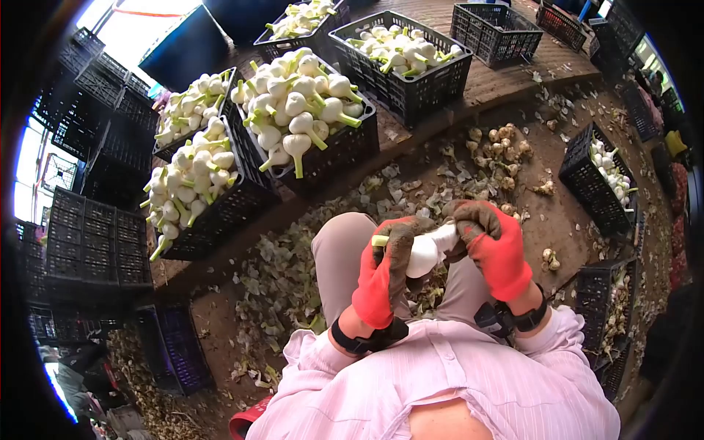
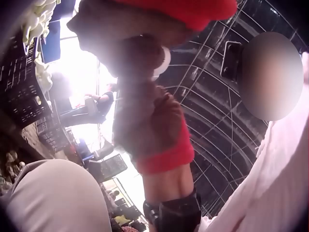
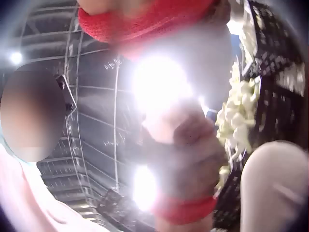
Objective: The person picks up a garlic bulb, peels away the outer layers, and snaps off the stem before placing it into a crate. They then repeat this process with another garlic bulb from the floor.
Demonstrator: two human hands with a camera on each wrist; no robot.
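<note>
A: What are we failing to make out here?

B: On the far left we are looking at stacked black crates point(image 1: 95, 242), and the dark edge of the lens is cutting them off. In both wrist views glare is washing out the middle, so we are seeing only blurred red cuffs and dark fingers there.

A: And the garlic bulb point(image 1: 425, 253) itself?

B: We are seeing it in the head view, over our lap, between the two gloved hands. It is showing white and smooth, with a pale green stem stub poking out to the left past the fingers. Much of it is lying hidden under the gloves.

A: How are our hands sitting?

B: Our left hand point(image 1: 385, 271) is wrapping its dirty fingers round the bulb from the left side. Our right hand point(image 1: 491, 246) is curling over the bulb's right end and pinching it; we cannot tell exactly which fingers are touching it.

A: And past the hands?

B: Above them, full crates of garlic point(image 1: 304, 110) are standing on a low ledge, papery peelings point(image 1: 433, 187) are littering the dirt, and another crate point(image 1: 598, 180) is sitting on the right.
</note>
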